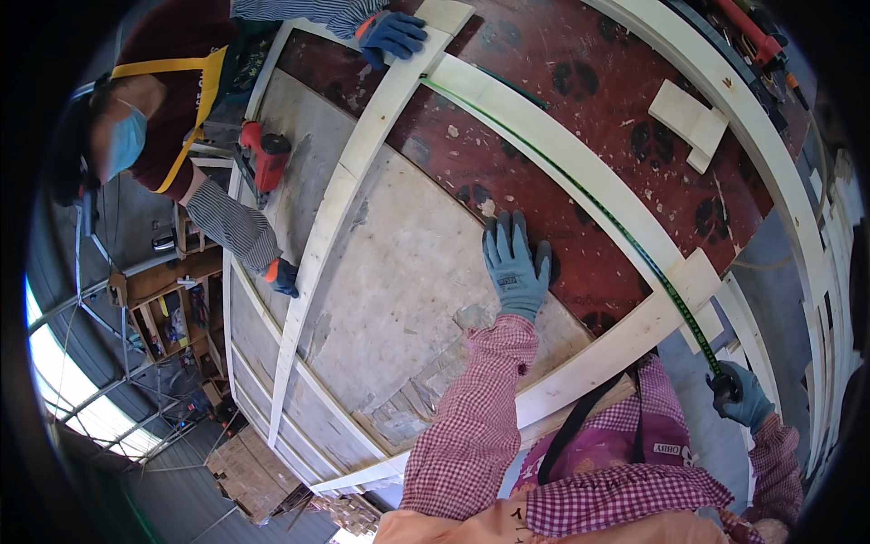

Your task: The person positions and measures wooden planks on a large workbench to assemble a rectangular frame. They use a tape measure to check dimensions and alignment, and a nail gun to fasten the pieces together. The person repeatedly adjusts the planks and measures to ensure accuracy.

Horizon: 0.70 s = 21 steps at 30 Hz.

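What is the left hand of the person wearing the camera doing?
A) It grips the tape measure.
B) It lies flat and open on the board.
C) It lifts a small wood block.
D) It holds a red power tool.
B: the gloved left hand lies with fingers spread on the dark red board, holding nothing.

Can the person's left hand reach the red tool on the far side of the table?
Probably not. The left hand lies flat mid-board, while the red tool sits across a long wooden strip, beside the co-worker.
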### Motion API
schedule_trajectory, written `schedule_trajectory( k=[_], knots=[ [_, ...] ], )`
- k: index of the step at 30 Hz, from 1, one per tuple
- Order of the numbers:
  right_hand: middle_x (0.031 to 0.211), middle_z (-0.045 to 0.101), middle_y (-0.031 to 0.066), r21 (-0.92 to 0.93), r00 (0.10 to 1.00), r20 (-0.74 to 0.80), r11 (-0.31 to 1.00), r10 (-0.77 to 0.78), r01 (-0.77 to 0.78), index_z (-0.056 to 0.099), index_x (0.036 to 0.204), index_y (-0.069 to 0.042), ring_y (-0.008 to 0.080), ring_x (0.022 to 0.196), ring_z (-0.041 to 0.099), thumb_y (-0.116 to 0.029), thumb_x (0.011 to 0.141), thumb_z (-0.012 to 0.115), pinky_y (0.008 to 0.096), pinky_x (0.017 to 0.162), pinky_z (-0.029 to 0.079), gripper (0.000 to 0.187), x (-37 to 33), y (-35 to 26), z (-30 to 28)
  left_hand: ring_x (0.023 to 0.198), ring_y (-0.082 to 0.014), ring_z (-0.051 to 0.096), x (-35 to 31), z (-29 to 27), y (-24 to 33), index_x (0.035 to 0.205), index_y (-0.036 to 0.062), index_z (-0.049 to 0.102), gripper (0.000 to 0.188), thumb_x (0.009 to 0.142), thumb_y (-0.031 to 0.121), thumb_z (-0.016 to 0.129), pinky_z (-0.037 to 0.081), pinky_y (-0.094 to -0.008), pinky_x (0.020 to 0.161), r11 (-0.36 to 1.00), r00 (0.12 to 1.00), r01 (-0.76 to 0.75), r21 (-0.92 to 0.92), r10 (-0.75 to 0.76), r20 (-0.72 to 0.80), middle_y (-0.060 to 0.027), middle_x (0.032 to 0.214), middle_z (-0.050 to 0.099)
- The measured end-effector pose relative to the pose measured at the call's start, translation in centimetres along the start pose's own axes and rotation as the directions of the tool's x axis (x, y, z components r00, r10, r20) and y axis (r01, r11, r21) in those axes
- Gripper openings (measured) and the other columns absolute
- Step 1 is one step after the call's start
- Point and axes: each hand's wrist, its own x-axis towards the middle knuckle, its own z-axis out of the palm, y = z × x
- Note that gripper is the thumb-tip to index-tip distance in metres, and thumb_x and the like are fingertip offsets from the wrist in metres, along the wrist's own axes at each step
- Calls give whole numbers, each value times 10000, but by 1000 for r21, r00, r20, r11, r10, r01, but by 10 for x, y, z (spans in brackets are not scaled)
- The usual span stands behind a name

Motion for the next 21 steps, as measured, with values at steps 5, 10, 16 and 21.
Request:
schedule_trajectory(
  k=[5, 10, 16, 21],
  knots=[
    [927, 626, 89, 57, 998, 4, 997, 57, -57, 502, 1276, 4, 146, 791, 583, -106, 655, 717, 289, 740, 506, 667, 8, 3, 10, 1359, -401, 318, -1, 1, -3, 1452, 57, 377, 638, 884, 235, 605, 228, -520, 1139, 1000, 1000, -29, 8, 29, 4, -200, 1481, 363],
    [965, 626, 89, 70, 1000, -16, 998, 3, -1, 515, 1280, 1, 140, 813, 584, -94, 653, 706, 279, 745, 504, 662, 9, 12, 14, 1363, -395, 323, 1, 0, -3, 1434, 63, 407, 609, 885, 247, 598, 236, -526, 1133, 999, 999, -37, 10, 37, -10, -196, 1472, 376],
    [913, 627, 89, 80, 998, -40, 996, 50, -46, 549, 1277, -10, 171, 810, 607, -164, 665, 733, 326, 773, 513, 657, 19, 8, 5, 1314, -402, 381, -1, 13, -9, 1353, 28, 487, 499, 897, 202, 589, 281, -514, 1105, 995, 995, -98, 3, 98, -35, -202, 1382, 473],
    [928, 643, 125, -147, 995, -79, 988, -55, 43, 547, 1286, -45, 238, 826, 646, -250, 685, 763, 347, 776, 519, 670, 14, 16, -9, 1317, -414, 383, -1, 12, -7, 1377, 46, 491, 488, 936, 244, 550, 283, -533, 1105, 987, 984, -158, 42, 160, -74, -192, 1428, 449]
  ],
)
